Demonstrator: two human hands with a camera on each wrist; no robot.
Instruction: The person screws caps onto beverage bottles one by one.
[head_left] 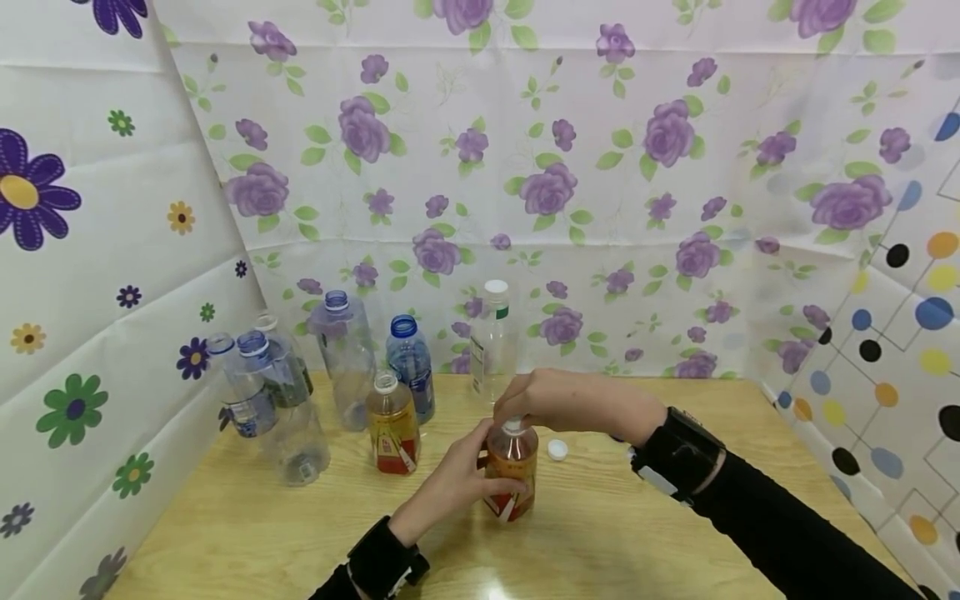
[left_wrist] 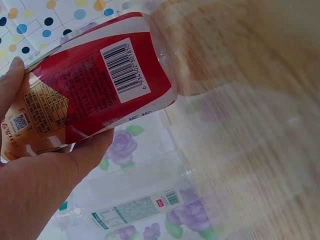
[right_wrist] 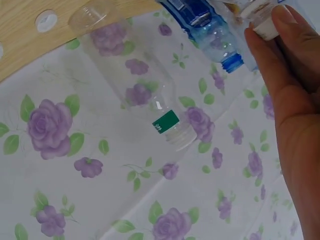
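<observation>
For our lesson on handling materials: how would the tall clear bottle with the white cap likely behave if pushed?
The tall clear bottle shows no liquid, so it is probably light for its size. Standing tall and narrow, it may tip if pushed near its white cap.

The left hand [head_left: 459, 473] grips, its thumb and fingers curved apart. Just above those fingers, the right hand [head_left: 553, 395] arches, fingertips pointing down in a pinch. From its fingers the right forearm [head_left: 787, 510] slants away rightward; the left wrist [head_left: 414, 515] sits below the left fingers.
</observation>
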